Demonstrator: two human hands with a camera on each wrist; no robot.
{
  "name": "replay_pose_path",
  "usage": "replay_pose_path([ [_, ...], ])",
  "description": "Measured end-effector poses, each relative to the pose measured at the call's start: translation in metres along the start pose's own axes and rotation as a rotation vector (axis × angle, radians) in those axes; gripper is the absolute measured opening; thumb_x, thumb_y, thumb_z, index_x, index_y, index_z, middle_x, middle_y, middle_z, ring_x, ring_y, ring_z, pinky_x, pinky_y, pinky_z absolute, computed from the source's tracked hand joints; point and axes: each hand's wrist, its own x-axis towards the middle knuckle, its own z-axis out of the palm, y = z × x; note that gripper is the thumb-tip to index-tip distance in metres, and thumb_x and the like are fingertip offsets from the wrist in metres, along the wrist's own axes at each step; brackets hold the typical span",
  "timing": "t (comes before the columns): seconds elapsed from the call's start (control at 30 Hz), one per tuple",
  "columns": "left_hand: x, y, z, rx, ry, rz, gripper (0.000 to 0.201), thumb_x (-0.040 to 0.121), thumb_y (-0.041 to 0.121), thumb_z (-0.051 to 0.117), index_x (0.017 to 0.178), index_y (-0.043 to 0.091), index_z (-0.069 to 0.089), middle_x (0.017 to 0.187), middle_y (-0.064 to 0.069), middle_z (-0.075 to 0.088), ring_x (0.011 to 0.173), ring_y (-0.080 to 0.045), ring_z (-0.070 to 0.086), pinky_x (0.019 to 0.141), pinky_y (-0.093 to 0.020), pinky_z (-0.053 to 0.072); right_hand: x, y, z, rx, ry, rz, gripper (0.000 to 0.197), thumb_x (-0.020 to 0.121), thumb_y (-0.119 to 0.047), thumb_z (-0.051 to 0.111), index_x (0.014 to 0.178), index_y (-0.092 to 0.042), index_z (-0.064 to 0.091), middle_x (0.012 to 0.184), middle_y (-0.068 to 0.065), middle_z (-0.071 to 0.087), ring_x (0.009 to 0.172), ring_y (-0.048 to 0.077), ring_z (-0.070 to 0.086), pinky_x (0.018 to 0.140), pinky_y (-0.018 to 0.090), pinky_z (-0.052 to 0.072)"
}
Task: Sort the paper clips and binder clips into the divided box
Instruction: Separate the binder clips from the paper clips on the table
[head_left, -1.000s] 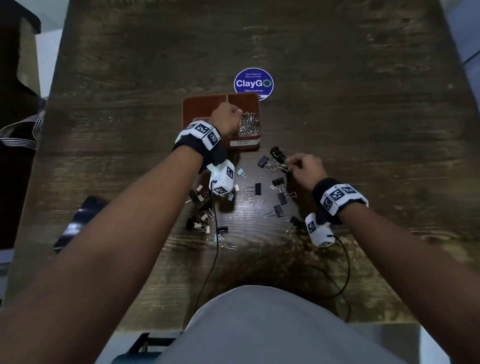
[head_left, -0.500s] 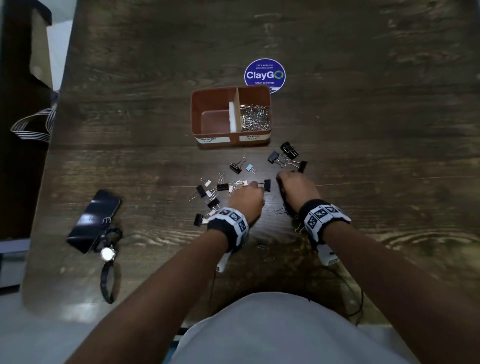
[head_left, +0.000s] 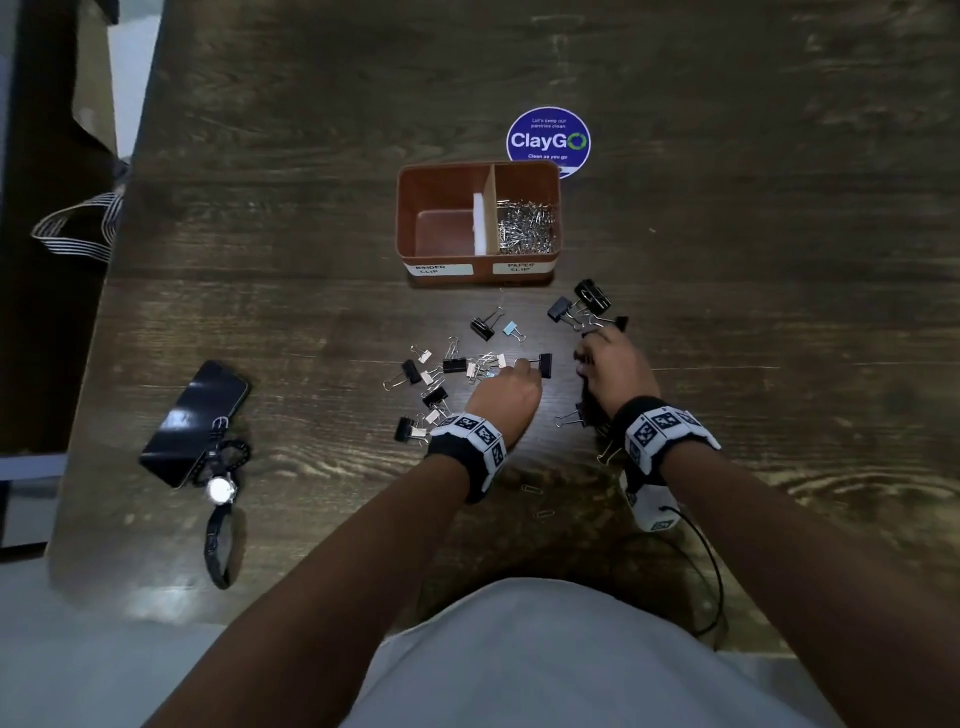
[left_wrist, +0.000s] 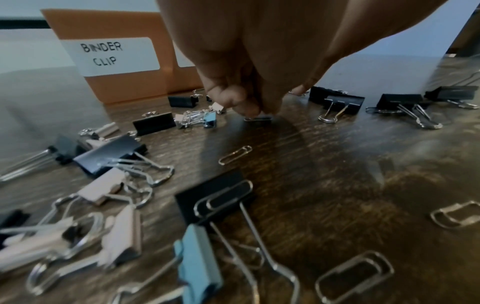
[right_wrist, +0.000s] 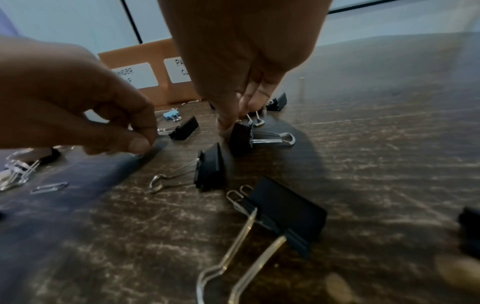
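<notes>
So we've got the divided box (head_left: 478, 221) sitting upright on the counter (head_left: 727, 312), its near wall carrying two white labels. The right compartment is marked for paper clips and holds a pile of silver paper clips (head_left: 527, 228); the left one, labelled BINDER CLIP, shows just its bare bottom.

The binder clips (head_left: 447, 374) are scattered on the counter in front of the box, mostly black, plus a few pale ones and a small blue clip (head_left: 511, 328). A few loose paper clips lie flat among them and nearer to us.

Our left hand (head_left: 506, 397) is down at the counter with thumb and fingertips drawn together on a small paper clip (left_wrist: 258, 118) that lies on the wood, so a narrow pinch right at the surface. Just beside it sits a black clip (head_left: 544, 365) with its handles out.

Our right hand (head_left: 615, 371) is close by, fingers pointing down and bunched, the tips touching a black binder clip (right_wrist: 240, 138) on the counter; we can't tell if it's actually gripped.

Further out: a blue round ClayGo sticker (head_left: 548, 141) just behind the box, and well off to the left a dark phone (head_left: 195, 423) with a wristwatch (head_left: 221, 491) lying partly on it.
</notes>
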Motion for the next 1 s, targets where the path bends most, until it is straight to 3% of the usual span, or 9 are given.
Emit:
replay_pose_path([
  [0.1,-0.004,-0.005,0.007,-0.010,0.017,-0.020,0.028,0.089,0.006,0.062,0.115,0.000,0.053,0.114,-0.016,0.052,0.095,-0.029,0.059,0.072,-0.039,0.056,0.000,0.003,-0.005,0.075,0.068,0.121,0.023,0.089,-0.003,0.059,0.112,-0.007,0.060,0.118,0.008,0.053,0.100,0.023,0.055,0.079,0.024,0.039],
  [0.17,-0.007,-0.005,0.010,-0.001,0.012,-0.022,0.030,0.084,0.000,0.064,0.112,0.000,0.054,0.112,-0.015,0.052,0.093,-0.028,0.059,0.071,-0.039,0.057,0.002,0.002,-0.006,0.086,0.048,0.146,0.027,0.089,-0.004,0.060,0.116,-0.007,0.059,0.121,0.010,0.053,0.103,0.024,0.055,0.083,0.028,0.042],
  [0.33,-0.009,-0.005,0.008,0.030,-0.005,-0.003,0.030,0.081,-0.004,0.064,0.110,0.001,0.056,0.110,-0.015,0.054,0.087,-0.025,0.060,0.067,-0.036,0.056,0.001,-0.006,0.000,-0.064,-0.014,-0.003,0.036,0.084,-0.012,0.067,0.120,-0.010,0.059,0.123,0.006,0.052,0.109,0.021,0.053,0.094,0.034,0.048],
  [0.63,-0.004,-0.007,0.004,0.086,-0.006,0.025,0.029,0.084,-0.002,0.061,0.112,0.003,0.055,0.112,-0.013,0.054,0.091,-0.027,0.061,0.068,-0.038,0.055,-0.003,-0.002,0.003,-0.073,-0.032,0.136,0.020,0.087,-0.016,0.068,0.099,0.000,0.065,0.118,0.013,0.052,0.104,0.028,0.055,0.090,0.037,0.047],
  [0.77,-0.006,-0.004,0.002,0.115,-0.031,0.029,0.023,0.085,-0.002,0.059,0.108,0.002,0.057,0.112,-0.014,0.053,0.089,-0.027,0.061,0.065,-0.039,0.055,-0.005,-0.002,0.003,-0.088,-0.032,0.116,0.014,0.089,-0.008,0.061,0.101,-0.006,0.068,0.106,0.007,0.060,0.094,0.022,0.058,0.082,0.032,0.048],
  [0.9,-0.007,-0.001,0.006,0.208,-0.029,0.050,0.029,0.089,0.001,0.052,0.118,-0.003,0.052,0.123,-0.021,0.050,0.094,-0.030,0.061,0.066,-0.039,0.052,-0.003,-0.012,0.001,-0.191,-0.111,0.069,0.022,0.088,-0.002,0.056,0.106,-0.007,0.068,0.104,0.011,0.064,0.092,0.028,0.063,0.081,0.038,0.054],
  [1.0,-0.008,-0.002,0.015,0.234,-0.005,0.087,0.035,0.091,0.005,0.048,0.125,-0.004,0.045,0.124,-0.022,0.047,0.097,-0.031,0.058,0.068,-0.038,0.053,-0.003,-0.016,-0.001,-0.197,-0.142,0.036,0.029,0.086,0.002,0.055,0.113,-0.006,0.058,0.104,0.015,0.064,0.093,0.032,0.062,0.079,0.044,0.054],
])
